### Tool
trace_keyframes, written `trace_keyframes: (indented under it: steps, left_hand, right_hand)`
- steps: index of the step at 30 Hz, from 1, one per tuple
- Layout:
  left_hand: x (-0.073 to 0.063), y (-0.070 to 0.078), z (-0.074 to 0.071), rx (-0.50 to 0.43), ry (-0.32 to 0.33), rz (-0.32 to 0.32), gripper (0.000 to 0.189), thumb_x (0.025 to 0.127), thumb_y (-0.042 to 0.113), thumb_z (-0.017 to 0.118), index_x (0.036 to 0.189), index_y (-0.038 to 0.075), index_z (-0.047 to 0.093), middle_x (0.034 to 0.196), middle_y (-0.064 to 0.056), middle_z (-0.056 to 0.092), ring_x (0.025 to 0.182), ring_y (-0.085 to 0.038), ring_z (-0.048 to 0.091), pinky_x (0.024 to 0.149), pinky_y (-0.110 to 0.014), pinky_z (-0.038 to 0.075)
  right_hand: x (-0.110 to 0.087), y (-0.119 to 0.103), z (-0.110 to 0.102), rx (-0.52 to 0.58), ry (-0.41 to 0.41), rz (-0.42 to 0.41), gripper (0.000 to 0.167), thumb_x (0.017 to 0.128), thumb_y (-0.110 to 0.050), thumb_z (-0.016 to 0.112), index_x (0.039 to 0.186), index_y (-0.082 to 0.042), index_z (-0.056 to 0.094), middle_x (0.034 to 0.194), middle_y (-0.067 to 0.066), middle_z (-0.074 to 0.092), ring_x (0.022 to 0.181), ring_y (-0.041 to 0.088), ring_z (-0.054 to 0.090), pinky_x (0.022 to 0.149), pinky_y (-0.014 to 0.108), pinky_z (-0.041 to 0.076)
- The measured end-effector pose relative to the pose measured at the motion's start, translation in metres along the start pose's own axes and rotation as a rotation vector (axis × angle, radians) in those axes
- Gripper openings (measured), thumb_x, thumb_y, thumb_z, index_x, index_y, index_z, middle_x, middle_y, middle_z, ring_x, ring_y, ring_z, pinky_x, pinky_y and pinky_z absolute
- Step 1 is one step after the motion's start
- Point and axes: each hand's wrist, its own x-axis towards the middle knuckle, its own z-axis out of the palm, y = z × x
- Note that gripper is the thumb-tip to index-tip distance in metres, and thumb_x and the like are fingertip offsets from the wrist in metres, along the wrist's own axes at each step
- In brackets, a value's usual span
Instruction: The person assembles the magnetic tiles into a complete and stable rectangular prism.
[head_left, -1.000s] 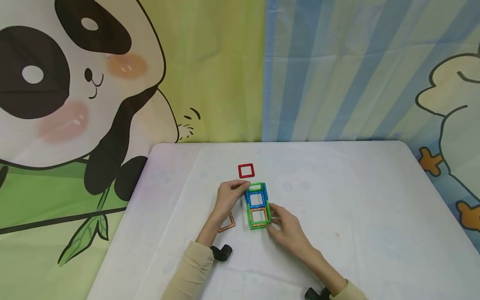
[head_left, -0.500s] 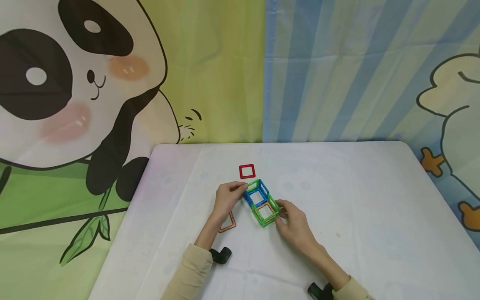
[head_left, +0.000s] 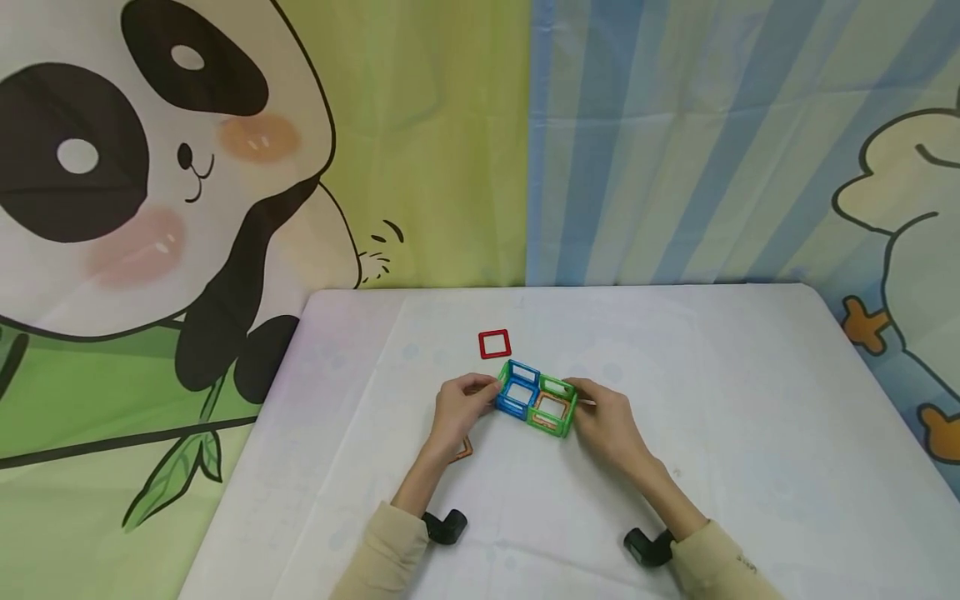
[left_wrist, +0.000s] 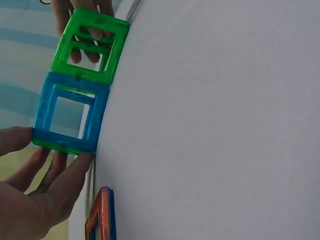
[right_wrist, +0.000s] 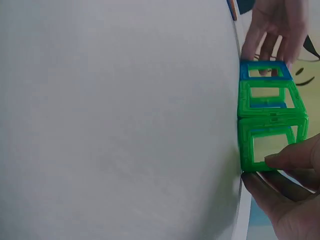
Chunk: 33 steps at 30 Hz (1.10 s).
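Note:
A two-cell box of magnetic tiles (head_left: 513, 407), open at the top, lies across the middle of the white table. Blue frames make up most of its left cell, with a green one at the left end; green frames wall the right cell, and an orange frame shows inside. My left hand (head_left: 456, 412) pinches the left end; in the left wrist view its thumb meets the blue tile (left_wrist: 42, 107) and its fingertips the bottom. My right hand (head_left: 613, 425) grips the right end, thumb on the green tile (right_wrist: 246, 145) in the right wrist view.
A red square tile (head_left: 482, 345) lies flat behind the box. An orange tile (head_left: 467, 451) is partly hidden by my left wrist. Black wrist mounts (head_left: 447, 527) sit near both sleeves. A cartoon-printed curtain (head_left: 450, 150) hangs behind the table (head_left: 675, 350).
The tile box has turned counterclockwise from lengthwise to nearly crosswise. My right hand has swung right and away from me with its end, while the left hand has stayed near the other end.

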Motion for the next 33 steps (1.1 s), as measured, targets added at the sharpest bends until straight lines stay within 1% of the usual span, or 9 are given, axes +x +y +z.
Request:
trace_keyframes:
  steps: [4,9,15,19,21,23,26,29,33]
  left_hand:
    - [-0.005,-0.001,0.003,0.0,-0.01,-0.01,0.027,0.096,0.021,0.073,0.114,0.001,0.074,0.103,-0.013,0.071,0.091,-0.021,0.071,0.083,-0.034,0.062]
    - [-0.009,-0.004,0.005,-0.007,-0.016,-0.007,0.029,0.096,0.022,0.074,0.115,0.001,0.072,0.101,-0.012,0.069,0.09,-0.02,0.07,0.084,-0.036,0.062]
    - [-0.013,-0.006,0.006,-0.015,-0.006,-0.004,0.03,0.096,0.024,0.074,0.115,0.001,0.072,0.1,-0.013,0.07,0.09,-0.023,0.071,0.083,-0.036,0.062]
    - [-0.015,-0.005,0.008,-0.023,-0.002,-0.01,0.03,0.096,0.024,0.075,0.115,0.001,0.072,0.1,-0.013,0.07,0.091,-0.024,0.071,0.084,-0.037,0.062]
    - [-0.016,-0.004,0.009,-0.024,-0.002,-0.01,0.03,0.096,0.024,0.075,0.115,0.001,0.072,0.1,-0.013,0.07,0.091,-0.025,0.071,0.084,-0.037,0.062]
    - [-0.016,-0.004,0.009,-0.026,0.001,-0.013,0.03,0.095,0.024,0.075,0.115,0.002,0.072,0.099,-0.012,0.071,0.091,-0.025,0.071,0.084,-0.038,0.062]
    - [-0.017,-0.003,0.01,-0.029,0.004,-0.014,0.03,0.095,0.024,0.075,0.115,0.002,0.072,0.099,-0.012,0.071,0.09,-0.024,0.071,0.084,-0.038,0.062]
    - [-0.017,-0.004,0.01,-0.035,0.007,-0.013,0.03,0.095,0.024,0.075,0.115,0.001,0.072,0.098,-0.012,0.07,0.089,-0.023,0.071,0.083,-0.038,0.062]
    - [-0.017,-0.005,0.011,-0.059,-0.001,-0.011,0.032,0.095,0.024,0.076,0.115,0.0,0.071,0.098,-0.012,0.07,0.089,-0.022,0.071,0.084,-0.038,0.062]
  right_hand:
    - [0.011,0.003,-0.006,0.003,-0.051,0.03,0.045,0.089,0.012,0.054,0.13,0.0,0.068,0.125,0.021,0.071,0.117,0.039,0.069,0.093,0.048,0.058]
    - [0.023,0.008,-0.01,-0.009,-0.105,0.018,0.044,0.092,0.011,0.056,0.131,-0.003,0.069,0.131,0.02,0.069,0.123,0.04,0.065,0.095,0.049,0.057]
    - [0.026,0.015,-0.015,0.019,-0.166,0.021,0.046,0.093,0.01,0.056,0.136,-0.005,0.066,0.137,0.019,0.065,0.129,0.04,0.061,0.099,0.048,0.055]
    - [0.022,0.02,-0.025,0.116,-0.257,0.025,0.056,0.092,0.01,0.053,0.146,-0.004,0.054,0.147,0.02,0.057,0.133,0.041,0.057,0.106,0.049,0.051]
    - [0.019,0.023,-0.033,0.196,-0.318,0.014,0.062,0.091,0.009,0.054,0.151,-0.002,0.047,0.152,0.022,0.05,0.136,0.045,0.053,0.109,0.053,0.047]
    - [0.017,0.026,-0.04,0.289,-0.376,0.008,0.067,0.091,0.005,0.058,0.155,-0.002,0.039,0.157,0.023,0.043,0.14,0.049,0.047,0.111,0.059,0.043]
    - [0.015,0.031,-0.046,0.383,-0.44,0.0,0.078,0.091,-0.004,0.07,0.158,-0.003,0.031,0.162,0.024,0.034,0.143,0.054,0.039,0.112,0.064,0.039]
    - [0.015,0.034,-0.046,0.406,-0.454,0.01,0.085,0.089,-0.011,0.078,0.159,-0.005,0.031,0.162,0.022,0.034,0.144,0.052,0.038,0.112,0.062,0.04]
    - [0.015,0.038,-0.041,0.414,-0.43,0.033,0.08,0.087,-0.007,0.081,0.154,-0.005,0.037,0.157,0.023,0.041,0.142,0.051,0.044,0.112,0.058,0.043]
